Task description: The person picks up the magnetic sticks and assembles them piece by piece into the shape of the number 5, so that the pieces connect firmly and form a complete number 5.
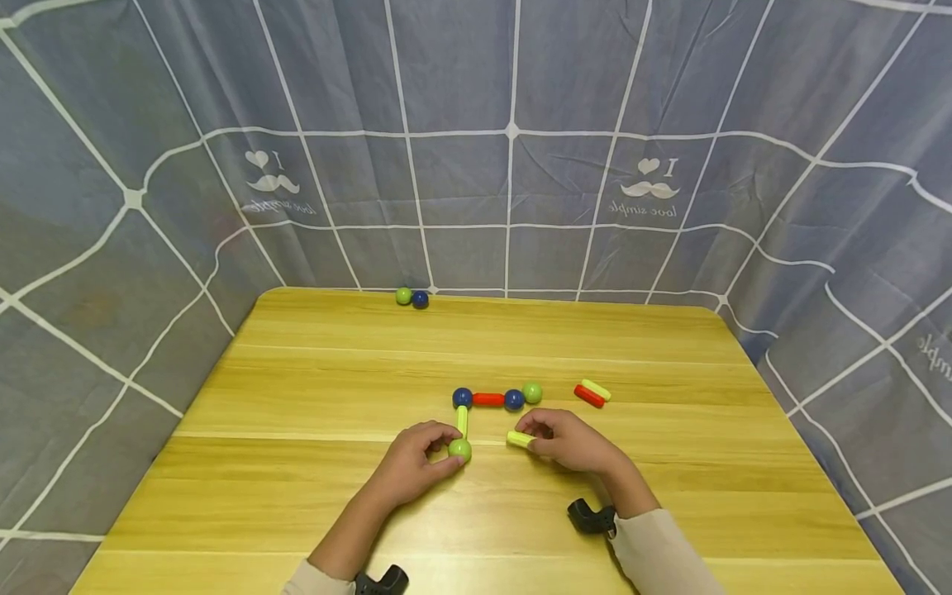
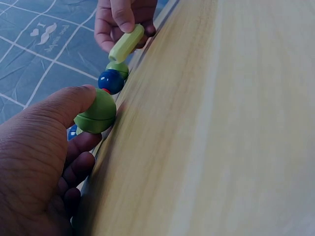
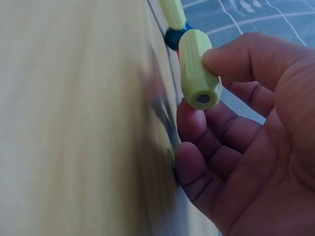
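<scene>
Yellow-green plastic-looking, the held rod [image 1: 521, 439] lay in the right hand [image 1: 573, 442], whose thumb and fingers we saw clamped on it. The left hand [image 1: 412, 463] held the near green ball [image 1: 460, 450] between thumb and fingers at the close end of an L-shaped figure on the tabletop [image 1: 297, 430]. We traced that figure from this ball along the upright-lying rod [image 1: 463, 421], which ran away from the person, to the corner blue ball [image 1: 462, 398], then rightward through the red rod [image 1: 488, 399] to the second blue ball [image 1: 514, 400], with the second green ball [image 1: 531, 392] just beside it.

We noted chiefly how the held rod stood to the figure. Its long axis ran roughly left to right, slightly aslant and nearly parallel to the red rod; its free end faced left, across a short gap, toward the near green ball. The second blue ball lay straight beyond that free end, also apart from it; of the two hands, the right was nearer to this ball. In the right wrist view we made out a dark round inset [image 3: 203, 99] in the rod's end face.

A loose red rod [image 1: 589, 397] and a loose yellow-green rod [image 1: 597, 389] lay side by side at right. By the far edge we found a far green ball [image 1: 403, 296] and a far blue ball [image 1: 420, 299].
</scene>
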A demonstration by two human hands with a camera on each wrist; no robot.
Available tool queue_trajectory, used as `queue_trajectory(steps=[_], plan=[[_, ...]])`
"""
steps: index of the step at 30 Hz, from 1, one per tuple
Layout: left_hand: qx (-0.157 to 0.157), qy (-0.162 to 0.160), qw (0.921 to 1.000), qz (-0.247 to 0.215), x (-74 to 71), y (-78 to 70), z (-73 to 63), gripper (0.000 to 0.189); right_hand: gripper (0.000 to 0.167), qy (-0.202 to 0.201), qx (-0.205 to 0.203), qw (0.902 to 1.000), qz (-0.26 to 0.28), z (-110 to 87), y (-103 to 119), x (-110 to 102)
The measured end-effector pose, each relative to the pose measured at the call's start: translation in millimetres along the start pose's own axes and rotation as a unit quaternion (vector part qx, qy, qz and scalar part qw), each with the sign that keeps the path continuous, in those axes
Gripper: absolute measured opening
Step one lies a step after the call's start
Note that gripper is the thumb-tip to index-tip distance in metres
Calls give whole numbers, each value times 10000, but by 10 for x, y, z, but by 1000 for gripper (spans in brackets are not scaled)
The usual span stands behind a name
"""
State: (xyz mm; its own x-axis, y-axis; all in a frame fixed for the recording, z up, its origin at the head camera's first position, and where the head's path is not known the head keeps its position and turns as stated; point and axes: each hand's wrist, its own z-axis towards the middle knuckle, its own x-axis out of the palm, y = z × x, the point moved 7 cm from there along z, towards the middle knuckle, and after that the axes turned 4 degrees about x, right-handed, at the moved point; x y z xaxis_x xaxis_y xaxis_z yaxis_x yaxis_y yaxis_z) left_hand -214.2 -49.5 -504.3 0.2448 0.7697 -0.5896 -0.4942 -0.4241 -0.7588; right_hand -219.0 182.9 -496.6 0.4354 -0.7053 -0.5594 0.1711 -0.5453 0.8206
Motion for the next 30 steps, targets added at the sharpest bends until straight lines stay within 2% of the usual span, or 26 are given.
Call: queue_trajectory(steps=[6,17,30], plan=[[-15,12,10000,5,-2,8,0,23,23,49,-182,9998,-61,59,94,112],[37,4,10000,-15,-10,6,12,23,25,145,-178,9996,185,88,221,264],[94,-15,9999,-54,-7,10,13,24,23,213,-324,9992,-24,127,274,365]])
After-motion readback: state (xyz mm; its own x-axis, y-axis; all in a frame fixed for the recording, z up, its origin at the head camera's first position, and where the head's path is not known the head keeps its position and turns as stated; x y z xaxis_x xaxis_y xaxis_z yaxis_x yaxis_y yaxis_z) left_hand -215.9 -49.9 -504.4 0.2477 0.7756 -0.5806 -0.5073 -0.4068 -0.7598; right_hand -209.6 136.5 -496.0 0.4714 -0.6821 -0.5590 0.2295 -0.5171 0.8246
